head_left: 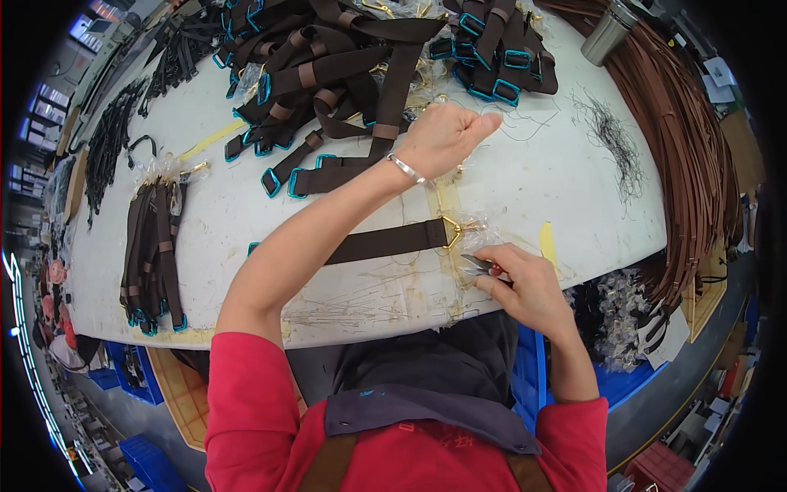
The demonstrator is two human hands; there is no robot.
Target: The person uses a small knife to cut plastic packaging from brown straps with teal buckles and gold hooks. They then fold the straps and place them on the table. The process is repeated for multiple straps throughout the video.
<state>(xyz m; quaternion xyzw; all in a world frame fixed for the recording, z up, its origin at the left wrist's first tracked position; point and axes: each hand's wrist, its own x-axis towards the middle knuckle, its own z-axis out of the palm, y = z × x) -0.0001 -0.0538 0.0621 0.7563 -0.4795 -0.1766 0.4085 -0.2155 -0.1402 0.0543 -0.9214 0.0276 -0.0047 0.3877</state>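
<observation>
– Near the front edge of the table (607, 230), what has the right hand (525, 283) got?

– One pair of snips (475, 262), pinched between thumb and fingers, tip toward 10 o'clock. With the gold ring (447, 233) as the clock's centre, that hand sits at 4.

– And the strap (385, 243)?

– One, lying on the table just beyond the snips. Its long axis runs from 9 to 3, the right end slightly farther away. The one ring ends it toward 3; one teal buckle (252, 248) shows toward 9. The left forearm (316, 221) crosses above it near the buckle, hiding part.

– The left hand (447, 138)?

– At 12, past the strap, fingers curled in, thumb toward 2. I cannot tell whether it pinches anything. One bracelet (406, 168) circles the wrist.

– Farther out?

– One yellow strip (548, 242) at 3. One bundle (152, 254) of straps at 9, buckled ends toward 6. One tangle of threads (611, 143) at 2, with brown strips (689, 139) beyond, too many to count. One pile (336, 67) of straps at 11, one smaller heap (498, 45) between 12 and 1, and one flask (607, 37) at 1.
</observation>
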